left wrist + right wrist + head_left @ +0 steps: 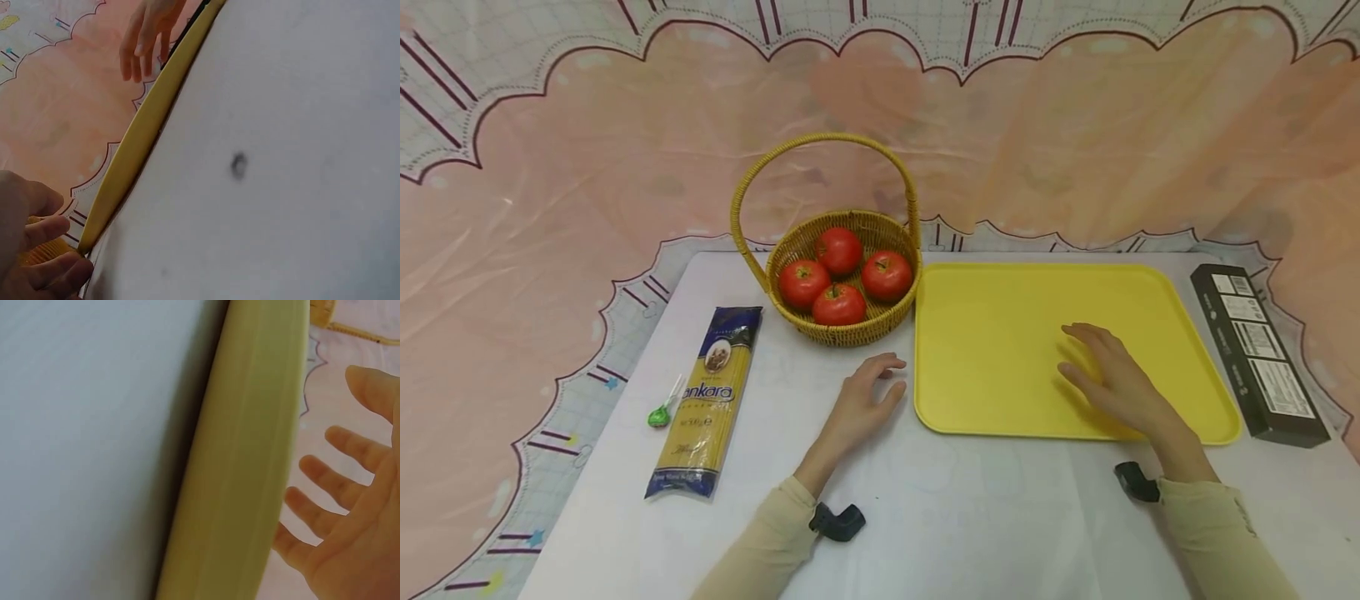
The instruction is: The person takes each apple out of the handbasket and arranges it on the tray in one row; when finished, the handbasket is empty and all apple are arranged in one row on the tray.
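My left hand [863, 400] is over the white table just left of the yellow tray [1000, 350], its fingers loosely bent and holding nothing. Over the right part of the tray hovers my right hand [1108, 379], fingers spread and relaxed, also with nothing in it; the right wrist view shows this hand [356, 494] beside the tray's edge. Beyond the left hand stands a wicker basket [842, 335] with a tall handle. Several red tomatoes [840, 305] lie inside it. The tray's surface bears nothing.
On the left lies a pack of Ankara spaghetti [706, 404], with a green-wrapped lollipop [659, 416] against its left side. A long black box [1258, 354] with white labels lies along the tray's right side. A patterned pink cloth [1037, 150] hangs behind the table.
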### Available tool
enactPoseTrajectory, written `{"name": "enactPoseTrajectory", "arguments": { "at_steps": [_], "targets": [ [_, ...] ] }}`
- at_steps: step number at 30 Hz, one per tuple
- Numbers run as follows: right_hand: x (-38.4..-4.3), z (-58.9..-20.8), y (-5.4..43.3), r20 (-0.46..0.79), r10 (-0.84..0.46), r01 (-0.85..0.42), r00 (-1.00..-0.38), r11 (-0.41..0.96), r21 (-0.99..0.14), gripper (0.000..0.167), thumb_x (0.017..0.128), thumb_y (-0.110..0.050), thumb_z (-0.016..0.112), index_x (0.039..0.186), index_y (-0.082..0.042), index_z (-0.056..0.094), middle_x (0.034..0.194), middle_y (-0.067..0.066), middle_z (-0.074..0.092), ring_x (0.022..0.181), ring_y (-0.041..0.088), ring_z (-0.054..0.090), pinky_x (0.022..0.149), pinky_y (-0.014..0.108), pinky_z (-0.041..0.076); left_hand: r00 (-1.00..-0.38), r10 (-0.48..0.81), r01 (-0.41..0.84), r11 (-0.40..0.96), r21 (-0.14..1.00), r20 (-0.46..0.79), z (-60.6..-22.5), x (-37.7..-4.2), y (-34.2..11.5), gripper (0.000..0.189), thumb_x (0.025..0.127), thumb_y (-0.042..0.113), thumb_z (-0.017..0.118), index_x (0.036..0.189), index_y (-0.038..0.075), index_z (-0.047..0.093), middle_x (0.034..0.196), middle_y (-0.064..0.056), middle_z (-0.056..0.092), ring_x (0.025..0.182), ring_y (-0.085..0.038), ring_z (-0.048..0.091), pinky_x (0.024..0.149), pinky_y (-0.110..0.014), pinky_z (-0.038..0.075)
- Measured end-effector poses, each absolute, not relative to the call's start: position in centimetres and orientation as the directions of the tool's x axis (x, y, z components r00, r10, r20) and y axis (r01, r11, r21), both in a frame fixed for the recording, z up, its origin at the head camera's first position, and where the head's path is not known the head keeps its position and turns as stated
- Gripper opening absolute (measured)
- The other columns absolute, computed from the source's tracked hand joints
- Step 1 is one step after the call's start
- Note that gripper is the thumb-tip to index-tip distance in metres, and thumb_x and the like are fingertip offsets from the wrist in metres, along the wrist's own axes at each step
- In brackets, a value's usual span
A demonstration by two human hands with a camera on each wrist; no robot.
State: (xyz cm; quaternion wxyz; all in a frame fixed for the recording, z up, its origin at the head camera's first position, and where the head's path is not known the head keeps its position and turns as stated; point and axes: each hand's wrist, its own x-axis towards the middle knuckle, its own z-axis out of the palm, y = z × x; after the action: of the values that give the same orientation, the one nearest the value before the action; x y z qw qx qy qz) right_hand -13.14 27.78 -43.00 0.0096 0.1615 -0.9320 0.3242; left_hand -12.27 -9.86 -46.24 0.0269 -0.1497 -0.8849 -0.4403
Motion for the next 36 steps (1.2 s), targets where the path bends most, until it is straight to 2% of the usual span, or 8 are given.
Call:
{"name": "enactPoseTrajectory", "arguments": {
  "at_steps": [2, 6, 9, 14, 23, 30, 33, 36],
  "targets": [
    [-13.3, -42.9, 27.3, 0.128, -0.302, -0.315, -0.945, 0.728, -0.609, 0.058, 0.092, -0.03, 0.057, 0.143, -0.012, 0.035, 0.146, 0.018, 0.034, 0.134, 0.042, 0.03, 0.101, 0.064, 0.025, -0.948, 0.261, 0.306, 0.573, 0.761, 0.185, -46.4, -12.5, -9.2, 0.032, 0.09, 0.023, 0.061, 0.121, 0.017, 0.06, 0.137, -0.005, 0.053, 0.111, -0.019, 0.059, 0.096, -0.058, 0.033],
    [-13.6, -42.8, 26.7, 0.135, -0.305, -0.321, -0.943, 0.719, -0.616, 0.055, 0.092, -0.028, 0.057, 0.141, -0.012, 0.038, 0.145, 0.015, 0.036, 0.134, 0.038, 0.031, 0.103, 0.062, 0.026, -0.932, 0.31, 0.343, 0.598, 0.725, 0.185, -46.8, -12.7, -8.5, 0.033, 0.089, 0.026, 0.06, 0.121, 0.019, 0.06, 0.142, -0.005, 0.049, 0.118, -0.023, 0.054, 0.092, -0.045, 0.032],
    [-13.9, -42.7, 26.4, 0.142, -0.313, -0.331, -0.939, 0.716, -0.614, 0.054, 0.092, -0.028, 0.057, 0.141, -0.012, 0.039, 0.145, 0.015, 0.036, 0.134, 0.038, 0.031, 0.103, 0.062, 0.026, -0.914, 0.347, 0.391, 0.621, 0.68, 0.209, -47.0, -12.6, -8.3, 0.03, 0.089, 0.027, 0.061, 0.117, 0.02, 0.063, 0.143, -0.004, 0.049, 0.12, -0.025, 0.05, 0.088, -0.041, 0.031],
    [-14.4, -42.7, 25.9, 0.153, -0.327, -0.35, -0.933, 0.714, -0.607, 0.054, 0.093, -0.029, 0.057, 0.14, -0.012, 0.039, 0.145, 0.015, 0.037, 0.134, 0.038, 0.032, 0.103, 0.062, 0.027, -0.896, 0.372, 0.438, 0.661, 0.609, 0.241, -47.0, -12.7, -7.9, 0.022, 0.088, 0.029, 0.061, 0.108, 0.021, 0.066, 0.143, -0.004, 0.048, 0.116, -0.025, 0.051, 0.089, -0.043, 0.033],
    [-15.2, -42.9, 25.2, 0.176, -0.342, -0.375, -0.923, 0.701, -0.606, 0.049, 0.093, -0.028, 0.057, 0.137, -0.012, 0.042, 0.142, 0.013, 0.04, 0.132, 0.036, 0.036, 0.102, 0.06, 0.03, -0.895, 0.366, 0.446, 0.698, 0.56, 0.256, -47.1, -12.5, -7.5, 0.012, 0.086, 0.029, 0.061, 0.095, 0.021, 0.064, 0.141, -0.006, 0.05, 0.115, -0.026, 0.052, 0.088, -0.042, 0.035],
    [-16.1, -42.6, 24.3, 0.245, -0.373, -0.443, -0.895, 0.677, -0.587, 0.046, 0.092, -0.023, 0.059, 0.134, -0.009, 0.046, 0.137, 0.009, 0.045, 0.13, 0.031, 0.04, 0.102, 0.054, 0.033, -0.883, 0.372, 0.469, 0.696, 0.544, 0.285, -47.5, -12.2, -7.3, 0.014, 0.085, 0.037, 0.063, 0.088, 0.024, 0.059, 0.141, -0.006, 0.05, 0.116, -0.025, 0.051, 0.089, -0.043, 0.035],
    [-16.5, -42.2, 23.8, 0.251, -0.393, -0.463, -0.884, 0.674, -0.575, 0.045, 0.092, -0.023, 0.059, 0.133, -0.01, 0.047, 0.137, 0.008, 0.046, 0.13, 0.03, 0.04, 0.102, 0.054, 0.033, -0.882, 0.358, 0.471, 0.69, 0.549, 0.307, -47.6, -12.0, -7.1, 0.01, 0.084, 0.031, 0.063, 0.083, 0.022, 0.058, 0.139, -0.007, 0.052, 0.113, -0.026, 0.052, 0.086, -0.042, 0.036],
    [-16.9, -41.8, 23.4, 0.254, -0.413, -0.482, -0.875, 0.677, -0.557, 0.045, 0.091, -0.023, 0.059, 0.133, -0.011, 0.047, 0.137, 0.008, 0.045, 0.13, 0.029, 0.04, 0.103, 0.053, 0.034, -0.886, 0.336, 0.463, 0.694, 0.552, 0.32, -47.6, -11.9, -6.9, 0.007, 0.081, 0.022, 0.062, 0.087, 0.019, 0.058, 0.137, -0.007, 0.053, 0.109, -0.026, 0.053, 0.083, -0.039, 0.036]
  ]
}}
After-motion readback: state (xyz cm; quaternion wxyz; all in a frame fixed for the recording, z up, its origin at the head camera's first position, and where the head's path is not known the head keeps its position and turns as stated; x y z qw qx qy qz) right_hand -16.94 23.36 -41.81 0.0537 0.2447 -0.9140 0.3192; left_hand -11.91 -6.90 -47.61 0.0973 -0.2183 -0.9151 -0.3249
